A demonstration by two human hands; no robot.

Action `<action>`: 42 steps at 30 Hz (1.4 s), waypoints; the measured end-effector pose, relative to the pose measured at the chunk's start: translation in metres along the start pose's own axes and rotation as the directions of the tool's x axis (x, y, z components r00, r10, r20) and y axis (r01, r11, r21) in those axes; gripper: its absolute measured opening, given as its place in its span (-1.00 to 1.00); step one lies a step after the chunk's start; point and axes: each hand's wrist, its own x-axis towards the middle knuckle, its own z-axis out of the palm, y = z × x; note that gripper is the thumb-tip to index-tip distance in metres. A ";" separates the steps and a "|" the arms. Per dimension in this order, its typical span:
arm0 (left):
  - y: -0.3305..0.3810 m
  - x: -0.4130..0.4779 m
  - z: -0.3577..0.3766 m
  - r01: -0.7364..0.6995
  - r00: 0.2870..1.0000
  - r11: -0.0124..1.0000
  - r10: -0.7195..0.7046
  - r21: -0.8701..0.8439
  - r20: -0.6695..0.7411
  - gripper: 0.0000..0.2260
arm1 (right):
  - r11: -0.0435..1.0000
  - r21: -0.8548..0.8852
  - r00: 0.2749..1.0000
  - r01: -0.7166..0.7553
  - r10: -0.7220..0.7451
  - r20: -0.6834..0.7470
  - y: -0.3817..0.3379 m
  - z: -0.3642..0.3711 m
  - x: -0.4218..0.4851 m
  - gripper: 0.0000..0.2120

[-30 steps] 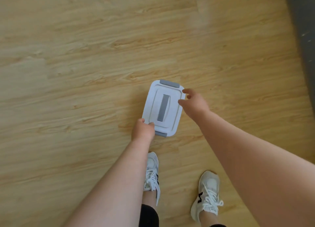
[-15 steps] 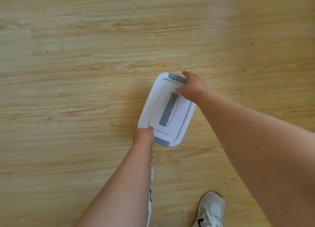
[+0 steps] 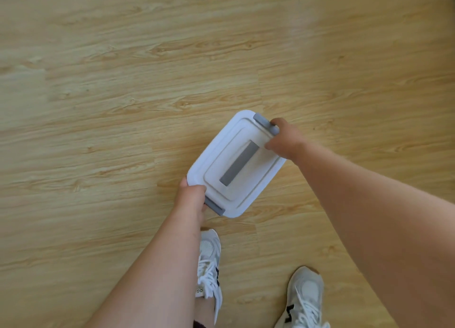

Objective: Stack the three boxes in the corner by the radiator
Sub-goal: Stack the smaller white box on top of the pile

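A white plastic box (image 3: 236,165) with a lid, a grey centre handle and grey end clips sits at the middle of the view, seen from above and turned diagonally. My left hand (image 3: 193,200) grips its near-left end beside one grey clip. My right hand (image 3: 285,140) grips the far-right end at the other clip. Whether the box touches the floor I cannot tell. Only this one box is in view; no radiator or corner shows.
Light wooden floor (image 3: 123,106) fills the view on all sides. My two white sneakers stand just below the box, the left (image 3: 209,258) and the right (image 3: 305,298).
Both hands have closed on the box's ends. The box has turned further clockwise and looks larger, closer to the camera. My feet have come back into view.
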 end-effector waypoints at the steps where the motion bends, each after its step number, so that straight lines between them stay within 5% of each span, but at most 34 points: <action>1: 0.006 -0.010 0.003 -0.021 1.000 1.000 0.021 0.022 0.004 -0.61 | 0.999 0.048 1.000 -0.018 0.019 -0.009 0.005 -0.009 -0.010 -0.41; 10: 0.062 -0.118 0.023 -0.217 0.976 0.953 0.209 0.210 0.058 -0.43 | 0.913 0.393 0.987 -0.112 0.149 -0.066 0.051 -0.088 -0.127 -0.41; 16: 0.084 -0.198 0.065 -0.326 0.943 0.838 0.322 0.438 0.087 -0.67 | 0.819 0.559 0.958 -0.131 0.249 -0.141 0.087 -0.131 -0.214 -0.36; 19: 0.083 -0.232 0.094 -0.463 0.883 0.736 0.428 0.493 0.190 -0.72 | 0.763 0.635 0.918 -0.126 0.333 -0.218 0.109 -0.151 -0.249 -0.39; 25: 0.067 -0.294 0.157 -0.578 0.816 0.595 0.401 0.559 0.416 -0.37 | 0.626 0.774 0.815 -0.095 0.495 -0.300 0.168 -0.179 -0.304 -0.43; 32: 0.023 -0.361 0.219 -0.694 0.720 0.430 0.423 0.577 0.550 -0.61 | 0.441 0.897 0.702 -0.031 0.649 -0.294 0.237 -0.196 -0.363 -0.43; 42: -0.061 -0.475 0.287 -0.843 0.539 0.206 0.342 0.498 0.770 -0.50 | 0.267 0.963 0.476 0.045 0.842 -0.255 0.328 -0.198 -0.460 -0.48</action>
